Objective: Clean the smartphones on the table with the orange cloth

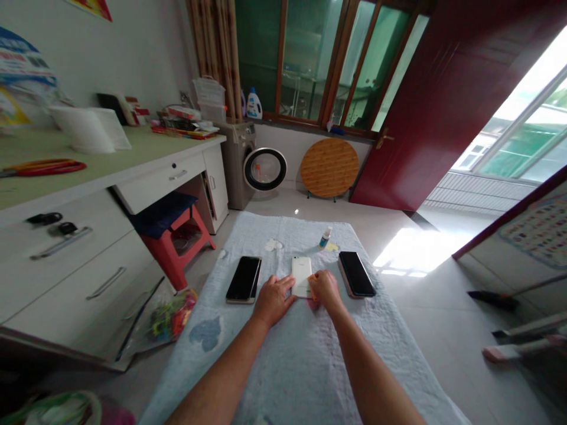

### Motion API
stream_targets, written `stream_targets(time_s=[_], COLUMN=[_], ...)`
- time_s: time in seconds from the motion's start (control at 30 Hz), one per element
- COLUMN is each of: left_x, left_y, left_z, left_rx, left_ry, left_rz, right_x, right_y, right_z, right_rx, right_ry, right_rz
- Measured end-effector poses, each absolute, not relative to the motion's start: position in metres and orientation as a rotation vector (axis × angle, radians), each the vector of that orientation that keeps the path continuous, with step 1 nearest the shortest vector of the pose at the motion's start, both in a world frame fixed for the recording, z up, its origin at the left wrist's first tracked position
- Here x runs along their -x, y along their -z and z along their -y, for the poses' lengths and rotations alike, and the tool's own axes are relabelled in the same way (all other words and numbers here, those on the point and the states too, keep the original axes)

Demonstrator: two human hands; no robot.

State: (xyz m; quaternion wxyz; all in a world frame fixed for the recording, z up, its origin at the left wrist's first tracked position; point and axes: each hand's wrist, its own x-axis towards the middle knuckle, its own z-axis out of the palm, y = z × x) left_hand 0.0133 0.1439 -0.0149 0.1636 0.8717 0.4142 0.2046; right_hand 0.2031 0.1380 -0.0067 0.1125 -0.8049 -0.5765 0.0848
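A white smartphone (302, 273) lies back side up on the cloth-covered table. My left hand (273, 300) holds its lower left edge, fingers along the side and thumb by the bottom corner. At the phone's right edge my right hand (325, 287) is closed on a small orange cloth (312, 287), which touches the phone; much of the cloth is hidden by the fingers. Left of my hands lies a phone with a dark screen (244, 278). Another dark-screened phone (357, 274) is to the right. Beyond them stands a small bottle (325, 238) with a white cap.
A pale blue cloth (283, 366) covers the table. On the left are a white desk (146, 188) and a red stool (183, 236) with a dark seat. A washing machine (237, 171) with its door open and a round wooden board (330, 167) stand at the back.
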Motion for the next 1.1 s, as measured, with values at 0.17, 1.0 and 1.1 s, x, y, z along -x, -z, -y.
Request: stream_targets(time_s=[0.17, 1.0, 1.1], left_x=[-0.012, -0.014, -0.015], left_y=[0.014, 0.018, 0.020], left_z=[-0.144, -0.144, -0.143], left_rx=[-2.462, -2.482, -2.447], left_ry=[-0.595, -0.640, -0.695], left_rz=[-1.174, -1.211, -1.252], right_x=[-0.211, -0.175, -0.174], right_y=[0.007, -0.003, -0.008], right_z=[-0.174, -0.243, -0.234], right_rx=[2.338, 1.951, 1.912], right_ry=[-0.207, -0.279, -0.263], right_rz=[1.750, 2.445, 2.495])
